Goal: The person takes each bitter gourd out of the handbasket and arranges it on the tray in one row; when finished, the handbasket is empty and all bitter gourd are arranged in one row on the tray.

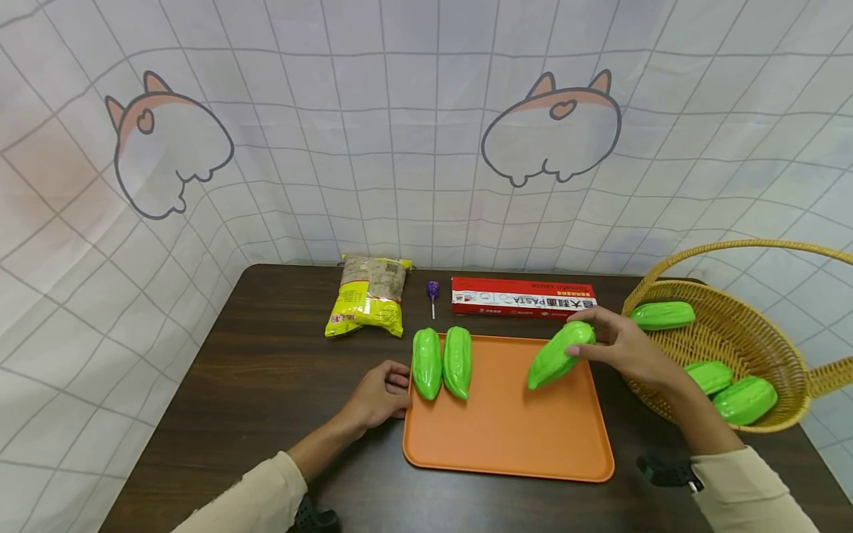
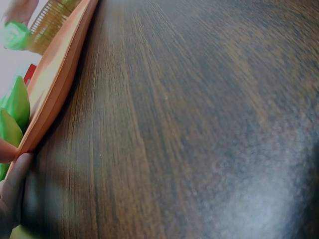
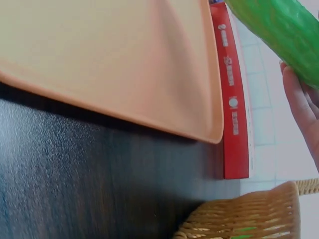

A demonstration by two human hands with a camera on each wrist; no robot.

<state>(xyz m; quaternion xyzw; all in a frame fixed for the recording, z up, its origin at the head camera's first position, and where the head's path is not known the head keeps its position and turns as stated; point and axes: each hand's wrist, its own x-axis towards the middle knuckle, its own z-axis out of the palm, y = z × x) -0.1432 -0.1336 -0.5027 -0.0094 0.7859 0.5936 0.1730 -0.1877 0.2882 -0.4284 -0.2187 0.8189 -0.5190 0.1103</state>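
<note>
My right hand [image 1: 616, 342] holds a glossy, bumpy green bitter melon [image 1: 558, 357] above the right part of an orange tray [image 1: 506, 422]. In the right wrist view the bitter melon [image 3: 281, 35] is at the top right, with fingers [image 3: 299, 99] under it. Two more bitter melons, a left one [image 1: 426, 364] and a right one [image 1: 457, 363], lie side by side at the tray's upper left. My left hand [image 1: 378, 396] grips the tray's left rim, thumb above and a finger against the outside in the left wrist view.
A wicker basket [image 1: 793, 352] with a tall handle stands right of the tray, holding three bitter melons. Behind the tray lie a red pasta box [image 1: 523, 297], a purple lollipop [image 1: 433, 290] and a yellow bag [image 1: 370, 296]. A grid-patterned curtain [image 1: 413, 148] hangs behind the dark table [image 1: 266, 370].
</note>
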